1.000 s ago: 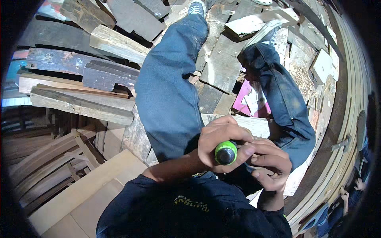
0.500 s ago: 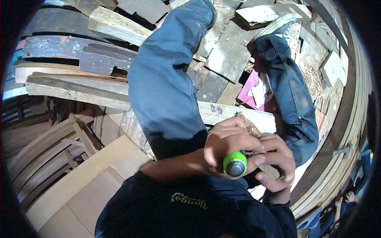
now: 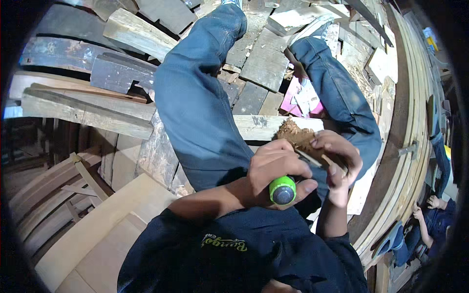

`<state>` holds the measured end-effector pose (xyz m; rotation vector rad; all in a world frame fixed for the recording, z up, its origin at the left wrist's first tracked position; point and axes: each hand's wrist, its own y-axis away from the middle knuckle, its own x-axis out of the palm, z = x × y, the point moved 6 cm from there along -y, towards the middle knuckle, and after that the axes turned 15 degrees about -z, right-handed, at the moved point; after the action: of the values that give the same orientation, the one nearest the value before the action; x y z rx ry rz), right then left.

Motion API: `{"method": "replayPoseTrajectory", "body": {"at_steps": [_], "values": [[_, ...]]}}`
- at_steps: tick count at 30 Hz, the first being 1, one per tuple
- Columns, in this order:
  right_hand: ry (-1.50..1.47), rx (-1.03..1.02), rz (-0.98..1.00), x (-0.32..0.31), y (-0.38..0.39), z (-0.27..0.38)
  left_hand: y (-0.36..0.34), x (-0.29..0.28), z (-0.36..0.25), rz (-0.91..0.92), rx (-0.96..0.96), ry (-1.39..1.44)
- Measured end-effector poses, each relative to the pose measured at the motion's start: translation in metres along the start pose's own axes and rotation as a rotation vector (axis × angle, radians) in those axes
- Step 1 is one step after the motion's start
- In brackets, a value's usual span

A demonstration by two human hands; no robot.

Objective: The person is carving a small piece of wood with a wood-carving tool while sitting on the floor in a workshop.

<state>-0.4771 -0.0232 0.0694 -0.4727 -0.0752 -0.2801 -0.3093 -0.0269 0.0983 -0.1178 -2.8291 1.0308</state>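
Note:
Between my bent legs in the head view, my left hand (image 3: pixel 266 171) is closed around the green-and-dark round handle (image 3: pixel 282 193) of a tool, whose slim pale shaft points toward the right hand. My right hand (image 3: pixel 342 156) has curled fingers on a rough brown piece of wood (image 3: pixel 298 136), frayed with crumbly shavings at its far end. The shaft lies close against this piece; whether it touches is unclear. A pale plank (image 3: pixel 259 126) lies behind the hands, and pink paper (image 3: pixel 292 97) with white scraps lies among the boards.
Mixed boards (image 3: pixel 137 34) and scraps surround my legs. A pale panel (image 3: pixel 93 229) is at the lower left beside stacked wooden frames (image 3: pixel 63 185). Long strips (image 3: pixel 408 97) run along the right, where another person's hands and arm (image 3: pixel 425 227) show at the edge.
My right hand has opened somewhat and shifted upward, uncovering more of the brown piece and the tool's shaft. My left hand stays on the green handle. The view has shifted slightly.

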Motion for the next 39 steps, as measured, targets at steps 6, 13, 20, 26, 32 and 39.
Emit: {"method": "replayPoseTrajectory", "body": {"at_steps": [6, 13, 20, 26, 32, 39], "values": [[0.13, -0.196, 0.087, 0.015, 0.01, 0.017, 0.011, -0.037, -0.016, -0.331, -0.022, 0.262], [0.166, -0.199, 0.045, 0.021, 0.013, -0.002, -0.015, -0.081, 0.018, -0.51, -0.282, 0.461], [0.191, -0.127, 0.167, 0.036, 0.008, 0.003, -0.015, -0.082, 0.06, -0.424, -0.477, 0.491], [0.128, -0.138, 0.251, 0.049, 0.004, -0.008, -0.006, -0.087, 0.072, -0.4, -0.573, 0.535], [0.111, -0.071, 0.212, 0.045, -0.001, -0.005, -0.017, -0.095, 0.061, -0.456, -0.428, 0.629], [-0.009, -0.083, 0.24, 0.051, -0.002, -0.01, -0.017, -0.098, 0.078, -0.48, -0.475, 0.596]]}}
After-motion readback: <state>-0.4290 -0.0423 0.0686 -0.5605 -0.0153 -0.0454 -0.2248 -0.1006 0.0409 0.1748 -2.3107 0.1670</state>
